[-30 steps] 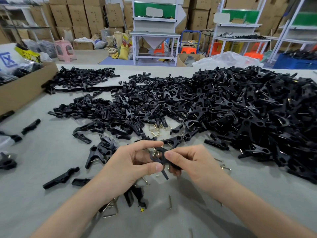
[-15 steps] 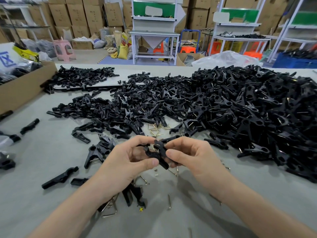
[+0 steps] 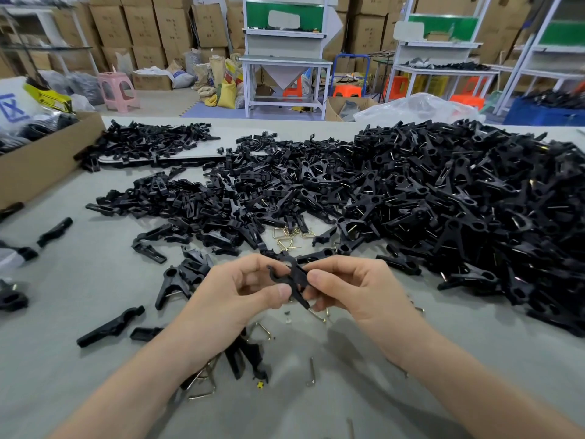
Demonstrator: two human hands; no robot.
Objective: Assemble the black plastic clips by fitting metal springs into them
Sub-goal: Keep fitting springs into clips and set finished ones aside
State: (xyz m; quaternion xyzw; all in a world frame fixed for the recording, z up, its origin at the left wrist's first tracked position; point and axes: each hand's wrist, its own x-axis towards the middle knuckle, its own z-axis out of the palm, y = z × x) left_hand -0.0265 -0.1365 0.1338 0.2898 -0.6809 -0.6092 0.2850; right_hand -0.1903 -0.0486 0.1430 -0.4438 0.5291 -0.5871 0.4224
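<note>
Both my hands hold one black plastic clip just above the grey table. My left hand pinches its left part between thumb and fingers. My right hand pinches its right part, and a thin metal spring end sticks out below the clip. A few brass springs lie just beyond my hands. More springs lie under my left forearm. A big heap of black clips covers the right and middle of the table.
A cardboard box with bagged parts stands at the left edge. Loose clip halves lie at the near left. A flat board with more clips lies at the back. Shelves and cartons fill the room behind.
Both hands have lifted slightly and turned the clip between them; its long end now points down towards me instead of lying flat between the fingers.
</note>
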